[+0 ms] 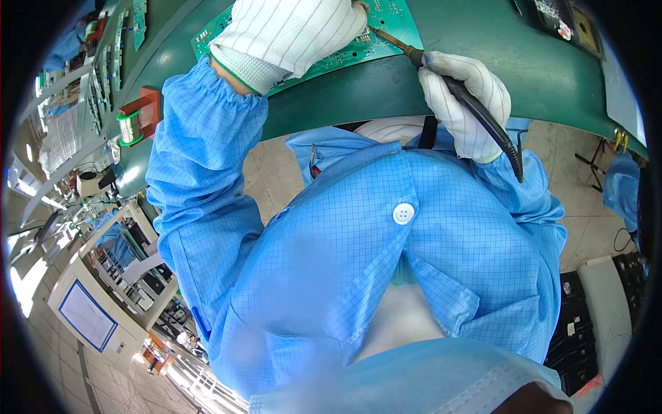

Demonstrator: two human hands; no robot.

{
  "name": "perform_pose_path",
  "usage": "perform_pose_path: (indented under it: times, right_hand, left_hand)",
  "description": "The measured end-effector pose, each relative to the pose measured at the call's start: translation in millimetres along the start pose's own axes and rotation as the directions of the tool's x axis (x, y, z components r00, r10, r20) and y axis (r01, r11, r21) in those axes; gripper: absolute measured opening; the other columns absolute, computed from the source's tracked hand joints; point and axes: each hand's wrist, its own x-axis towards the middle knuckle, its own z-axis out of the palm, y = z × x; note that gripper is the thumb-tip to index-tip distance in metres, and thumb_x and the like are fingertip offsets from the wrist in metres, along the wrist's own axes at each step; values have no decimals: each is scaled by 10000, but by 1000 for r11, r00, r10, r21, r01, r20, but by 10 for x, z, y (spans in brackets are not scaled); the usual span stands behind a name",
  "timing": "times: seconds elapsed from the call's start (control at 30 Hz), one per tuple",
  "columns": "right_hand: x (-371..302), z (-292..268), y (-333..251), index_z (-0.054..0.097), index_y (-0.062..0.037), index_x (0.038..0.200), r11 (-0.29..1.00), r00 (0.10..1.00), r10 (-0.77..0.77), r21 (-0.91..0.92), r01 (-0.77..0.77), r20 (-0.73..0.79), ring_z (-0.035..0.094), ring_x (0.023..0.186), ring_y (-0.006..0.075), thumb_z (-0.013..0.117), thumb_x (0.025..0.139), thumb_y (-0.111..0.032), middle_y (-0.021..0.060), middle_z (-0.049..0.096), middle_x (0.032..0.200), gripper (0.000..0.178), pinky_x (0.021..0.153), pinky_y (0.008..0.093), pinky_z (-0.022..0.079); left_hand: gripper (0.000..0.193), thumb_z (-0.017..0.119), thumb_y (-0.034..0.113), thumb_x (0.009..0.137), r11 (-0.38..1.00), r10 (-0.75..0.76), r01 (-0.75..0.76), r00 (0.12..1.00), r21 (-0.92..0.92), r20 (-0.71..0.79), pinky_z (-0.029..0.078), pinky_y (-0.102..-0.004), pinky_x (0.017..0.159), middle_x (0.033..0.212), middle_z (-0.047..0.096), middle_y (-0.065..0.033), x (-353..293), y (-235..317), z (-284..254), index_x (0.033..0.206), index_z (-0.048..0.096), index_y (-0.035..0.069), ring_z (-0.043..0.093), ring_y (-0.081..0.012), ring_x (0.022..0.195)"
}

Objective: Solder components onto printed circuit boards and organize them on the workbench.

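A green circuit board [378, 47] lies at the top of the view on the green bench mat. My right hand [463, 103], in a white striped glove, is closed round the black handle of a soldering iron [476, 107]. The iron's tip points up and left, close over the board beside my left fingers. Across the board's left part lies my left hand [293, 34], also gloved, its fingers bent together near the iron's tip. What those fingers pinch, if anything, is hidden at the upper edge.
A spool of solder wire [129, 129] sits in a red-brown holder [147, 110] left of my left sleeve. More boards [103, 79] stand in a row at far left. A dark tray [569, 27] lies at the upper right, near the bench mat's [331, 107] far side.
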Motion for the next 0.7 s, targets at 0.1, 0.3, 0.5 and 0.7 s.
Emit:
perform_pose_path:
  times: [0.1,0.3,0.5,0.7]
  right_hand:
    - [-4,9,3,708,-55,1019,1000,1000,4,-8,-4,-7,738,814,187,788,817,-50,98,747,960,218,717,285,595]
    - [3,6,-6,709,-55,1028,1000,1000,8,10,-8,-6,737,816,190,785,821,-50,100,745,962,221,719,286,593]
    - [-6,-14,-3,709,-51,1041,999,999,27,18,-27,25,734,806,189,777,829,-56,100,743,965,223,714,290,590]
    - [-10,1,6,709,-53,1040,1000,1000,5,-21,-5,18,734,804,186,777,829,-59,95,743,970,221,713,289,591]
  left_hand:
    - [187,638,220,816,1000,22,-23,1000,-22,-7,545,-447,679,796,616,-188,5,-17,32,790,631,35,649,-363,737]
    - [184,632,218,818,999,49,-50,998,-18,-30,546,-444,682,792,615,-184,4,-38,84,789,631,37,647,-359,737]
    - [183,631,218,817,997,62,-63,998,-34,-18,545,-443,684,790,613,-184,17,-43,97,790,636,37,645,-361,737]
    - [195,641,225,811,996,60,-63,997,-60,-58,541,-442,689,788,617,-184,-16,-55,108,785,647,32,643,-363,736]
